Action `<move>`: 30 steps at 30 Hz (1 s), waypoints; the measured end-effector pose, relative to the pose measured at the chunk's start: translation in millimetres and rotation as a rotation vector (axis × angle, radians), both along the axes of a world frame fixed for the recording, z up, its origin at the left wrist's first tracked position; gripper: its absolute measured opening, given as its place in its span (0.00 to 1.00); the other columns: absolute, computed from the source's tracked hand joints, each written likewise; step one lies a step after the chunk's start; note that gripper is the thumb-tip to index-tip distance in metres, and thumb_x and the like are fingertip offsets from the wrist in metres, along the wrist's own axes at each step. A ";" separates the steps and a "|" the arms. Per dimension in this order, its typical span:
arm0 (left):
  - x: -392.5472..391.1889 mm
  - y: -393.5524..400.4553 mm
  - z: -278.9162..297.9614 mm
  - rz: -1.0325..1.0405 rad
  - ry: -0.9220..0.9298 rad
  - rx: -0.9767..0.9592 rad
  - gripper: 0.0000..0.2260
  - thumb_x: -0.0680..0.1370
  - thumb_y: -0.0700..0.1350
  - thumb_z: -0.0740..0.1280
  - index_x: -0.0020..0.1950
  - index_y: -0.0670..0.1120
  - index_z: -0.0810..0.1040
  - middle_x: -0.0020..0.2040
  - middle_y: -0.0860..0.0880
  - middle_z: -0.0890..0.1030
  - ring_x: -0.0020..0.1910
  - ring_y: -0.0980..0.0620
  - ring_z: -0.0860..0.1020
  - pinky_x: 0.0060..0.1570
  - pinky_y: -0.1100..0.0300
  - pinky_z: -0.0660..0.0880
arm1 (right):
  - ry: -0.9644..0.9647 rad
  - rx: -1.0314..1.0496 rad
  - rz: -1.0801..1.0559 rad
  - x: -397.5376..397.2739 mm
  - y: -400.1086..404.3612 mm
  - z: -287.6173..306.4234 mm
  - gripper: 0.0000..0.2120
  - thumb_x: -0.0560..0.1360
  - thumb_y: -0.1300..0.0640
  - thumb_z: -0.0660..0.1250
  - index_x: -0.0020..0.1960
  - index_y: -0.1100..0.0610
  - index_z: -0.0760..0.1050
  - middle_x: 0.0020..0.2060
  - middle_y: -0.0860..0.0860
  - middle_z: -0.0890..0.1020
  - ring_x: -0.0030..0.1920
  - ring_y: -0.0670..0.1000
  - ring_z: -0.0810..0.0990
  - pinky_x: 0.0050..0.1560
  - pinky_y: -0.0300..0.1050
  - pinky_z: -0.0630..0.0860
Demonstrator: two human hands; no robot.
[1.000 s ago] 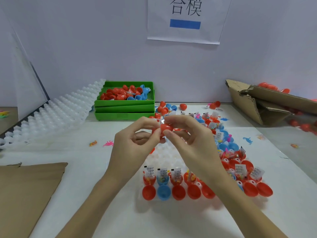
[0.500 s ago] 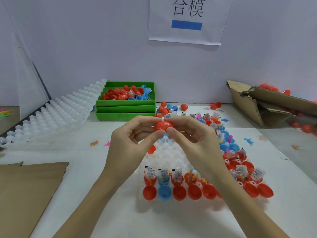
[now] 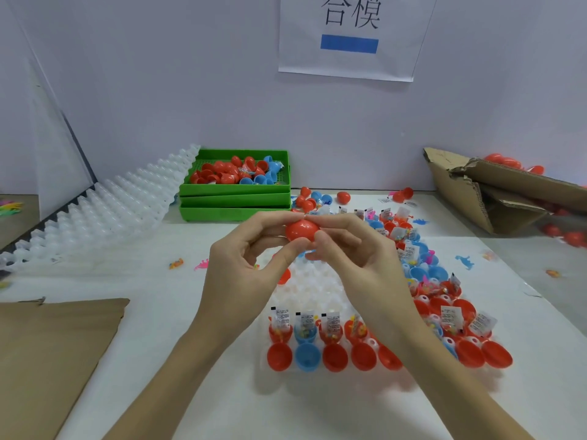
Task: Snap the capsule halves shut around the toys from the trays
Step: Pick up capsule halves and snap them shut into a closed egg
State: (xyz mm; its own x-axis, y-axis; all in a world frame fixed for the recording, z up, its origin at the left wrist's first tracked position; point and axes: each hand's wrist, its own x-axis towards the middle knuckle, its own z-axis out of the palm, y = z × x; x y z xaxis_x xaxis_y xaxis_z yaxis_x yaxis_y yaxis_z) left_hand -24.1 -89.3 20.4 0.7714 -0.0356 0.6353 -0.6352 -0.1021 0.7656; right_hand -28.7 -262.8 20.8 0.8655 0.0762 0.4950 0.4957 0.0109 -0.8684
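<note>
The white worktop is carrying a clear dimpled tray, its near row holding open capsule halves with packeted toys standing in them. Above the tray, the left hand and right hand are meeting, fingertips of both pinching one red capsule held in the air between them.

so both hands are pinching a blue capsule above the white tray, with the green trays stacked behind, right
Not quite: the capsule is red, not blue. The head view shows the left hand and right hand pinching it together above the white tray, with the green trays stacked behind, as you said.
</note>
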 end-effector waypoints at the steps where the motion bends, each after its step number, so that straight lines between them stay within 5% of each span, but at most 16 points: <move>1: 1.0 0.0 -1.0 -0.008 0.004 0.019 0.13 0.78 0.44 0.74 0.62 0.49 0.83 0.56 0.56 0.86 0.58 0.50 0.84 0.58 0.61 0.81 | 0.051 0.038 0.024 -0.3 0.1 -0.5 0.09 0.81 0.59 0.69 0.60 0.58 0.82 0.51 0.52 0.87 0.53 0.54 0.87 0.54 0.43 0.83; 5: 1.4 -2.9 -3.2 0.015 -0.008 0.097 0.12 0.82 0.47 0.68 0.66 0.54 0.81 0.61 0.54 0.83 0.63 0.44 0.80 0.61 0.57 0.79 | 0.368 0.328 0.232 0.8 -2.9 3.5 0.10 0.77 0.59 0.73 0.57 0.61 0.83 0.55 0.59 0.86 0.58 0.58 0.85 0.58 0.44 0.82; 9: -2.2 -6.0 -1.7 0.065 -0.031 0.169 0.15 0.84 0.53 0.62 0.70 0.60 0.78 0.64 0.62 0.80 0.68 0.49 0.76 0.64 0.60 0.76 | 0.615 0.576 0.583 1.4 -2.5 7.1 0.17 0.80 0.63 0.69 0.68 0.66 0.77 0.68 0.63 0.78 0.67 0.58 0.80 0.60 0.43 0.80; 13: -7.4 -9.7 -0.4 0.012 -0.020 0.199 0.19 0.81 0.52 0.69 0.73 0.57 0.76 0.67 0.63 0.79 0.68 0.52 0.76 0.66 0.66 0.72 | 0.645 0.587 0.637 1.0 -0.3 3.7 0.20 0.81 0.56 0.69 0.70 0.64 0.76 0.63 0.57 0.79 0.64 0.55 0.78 0.69 0.52 0.75; 16: -7.7 -7.1 -0.4 0.037 -0.037 0.189 0.19 0.78 0.49 0.73 0.69 0.54 0.80 0.64 0.58 0.81 0.67 0.51 0.77 0.66 0.64 0.72 | 0.690 0.641 0.700 0.5 3.1 -0.3 0.19 0.80 0.54 0.72 0.66 0.64 0.79 0.60 0.57 0.79 0.64 0.56 0.77 0.66 0.53 0.77; 20: -8.7 -7.2 0.6 0.027 -0.058 0.169 0.18 0.79 0.49 0.71 0.68 0.50 0.80 0.62 0.54 0.82 0.65 0.51 0.79 0.62 0.66 0.73 | 0.706 0.716 0.792 -1.8 12.4 -5.9 0.21 0.79 0.51 0.72 0.67 0.62 0.80 0.67 0.57 0.80 0.71 0.56 0.77 0.70 0.56 0.74; 30: -10.1 -7.5 -0.5 0.052 -0.148 0.213 0.17 0.80 0.49 0.68 0.69 0.47 0.78 0.59 0.52 0.81 0.61 0.50 0.79 0.61 0.63 0.75 | 0.689 0.829 0.745 -7.2 21.7 -10.3 0.21 0.73 0.55 0.78 0.60 0.67 0.83 0.57 0.59 0.84 0.64 0.56 0.82 0.66 0.49 0.77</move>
State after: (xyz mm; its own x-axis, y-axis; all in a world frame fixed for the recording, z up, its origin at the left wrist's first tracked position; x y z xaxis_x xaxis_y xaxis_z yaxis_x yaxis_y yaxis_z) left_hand -34.2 -96.8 19.9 0.6753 -0.1434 0.7235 -0.7280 -0.2868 0.6227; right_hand -36.0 -241.2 10.4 0.8408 0.5319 0.1011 -0.4015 0.7379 -0.5425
